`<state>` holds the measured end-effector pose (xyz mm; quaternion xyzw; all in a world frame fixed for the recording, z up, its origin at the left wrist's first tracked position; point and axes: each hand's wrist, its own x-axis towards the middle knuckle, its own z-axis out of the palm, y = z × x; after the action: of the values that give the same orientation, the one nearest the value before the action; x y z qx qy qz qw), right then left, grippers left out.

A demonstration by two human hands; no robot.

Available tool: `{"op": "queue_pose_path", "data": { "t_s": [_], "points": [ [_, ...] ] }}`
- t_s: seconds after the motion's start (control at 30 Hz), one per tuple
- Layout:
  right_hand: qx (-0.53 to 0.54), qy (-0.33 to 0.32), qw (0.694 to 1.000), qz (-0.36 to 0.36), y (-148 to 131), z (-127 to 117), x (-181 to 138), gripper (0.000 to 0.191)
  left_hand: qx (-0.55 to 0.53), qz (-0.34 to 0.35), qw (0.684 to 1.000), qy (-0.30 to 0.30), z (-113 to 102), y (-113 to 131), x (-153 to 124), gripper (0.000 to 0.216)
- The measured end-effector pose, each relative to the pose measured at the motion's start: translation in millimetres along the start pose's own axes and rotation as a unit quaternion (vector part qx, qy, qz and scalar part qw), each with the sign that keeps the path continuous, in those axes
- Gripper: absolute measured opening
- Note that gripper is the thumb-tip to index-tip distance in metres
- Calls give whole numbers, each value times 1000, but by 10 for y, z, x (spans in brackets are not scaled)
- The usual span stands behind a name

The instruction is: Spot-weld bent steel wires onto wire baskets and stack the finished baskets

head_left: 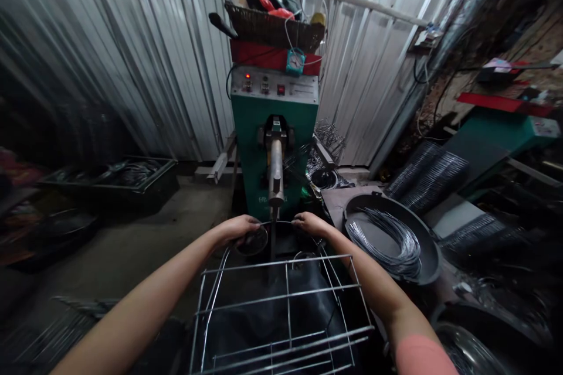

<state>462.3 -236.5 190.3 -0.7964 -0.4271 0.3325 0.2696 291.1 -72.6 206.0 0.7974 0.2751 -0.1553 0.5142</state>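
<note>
A wire basket frame (285, 304) of thin steel rods lies in front of me, its far rim under the arm of a green welding machine (275, 129). My left hand (240, 227) is closed over the frame's far left rim. My right hand (310, 222) grips the far right rim. The machine's grey metal arm (275, 173) points down between my two hands, its tip just above the rim.
A dark round pan (428, 258) holding curved wire pieces (391, 240) sits at my right. Stacks of wire parts (426, 173) lie beyond it. A black crate (114, 181) of wire stands at left. Corrugated metal walls (132, 53) close in behind.
</note>
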Motion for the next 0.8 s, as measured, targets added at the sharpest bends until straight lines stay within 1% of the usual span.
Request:
{"op": "queue_pose_path", "data": {
  "t_s": [0.1, 0.27, 0.57, 0.67, 0.8],
  "points": [
    [25, -11, 1000, -3, 15, 8, -3, 20, -3, -6, 1000, -10, -9, -1, 0, 34],
    [19, -2, 1000, -24, 12, -5, -20, 19, -13, -4, 1000, -1, -22, -63, 55, 36],
    [48, -9, 999, -7, -18, -1, -42, 19, -9, -5, 1000, -16, -54, -148, 144, 48],
    [66, -10, 998, -2, -18, 7, -44, 20, -19, -11, 1000, -17, -53, -152, 149, 46],
    [74, -6, 997, 5, -9, 27, -46, 20, -10, 0, 1000, -12, -52, -151, 146, 38]
  ]
}}
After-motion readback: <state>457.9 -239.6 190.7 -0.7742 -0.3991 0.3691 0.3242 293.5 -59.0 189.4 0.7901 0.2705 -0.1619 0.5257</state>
